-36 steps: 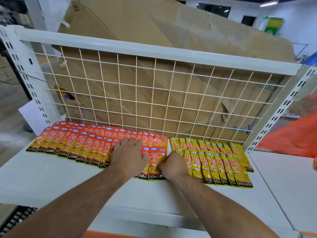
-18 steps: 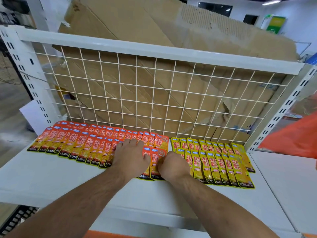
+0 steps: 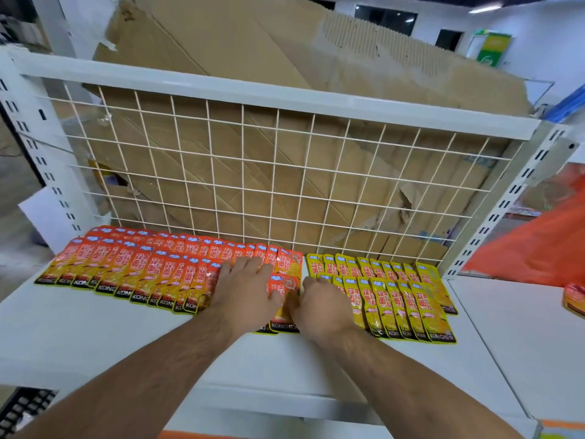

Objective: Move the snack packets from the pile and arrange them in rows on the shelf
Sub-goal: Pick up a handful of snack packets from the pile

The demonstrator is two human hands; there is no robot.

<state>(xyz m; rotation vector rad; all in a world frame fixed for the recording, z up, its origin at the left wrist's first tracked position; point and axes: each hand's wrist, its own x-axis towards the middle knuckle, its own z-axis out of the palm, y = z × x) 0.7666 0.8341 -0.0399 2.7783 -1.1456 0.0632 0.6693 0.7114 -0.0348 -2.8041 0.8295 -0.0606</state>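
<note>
Two overlapping rows of red snack packets (image 3: pixel 142 267) fill the left half of the white shelf (image 3: pixel 95 337). Two rows of yellow snack packets (image 3: pixel 405 296) lie to their right. My left hand (image 3: pixel 243 289) lies flat with straight fingers on the right end of the front red row. My right hand (image 3: pixel 319 308) has curled fingers and pinches the right edge of the last red packet (image 3: pixel 285 289), between the red and yellow rows. Both hands hide parts of the packets under them.
A white wire grid (image 3: pixel 285 185) closes the back of the shelf, with crumpled cardboard (image 3: pixel 253 58) behind it. An orange bag (image 3: pixel 538 248) and a loose packet (image 3: pixel 574 299) lie on the neighbouring shelf at the right. Bare shelf runs along the front.
Both hands stay at the right end of the front red row. They have shifted only slightly while the last red packet is settled in place.
</note>
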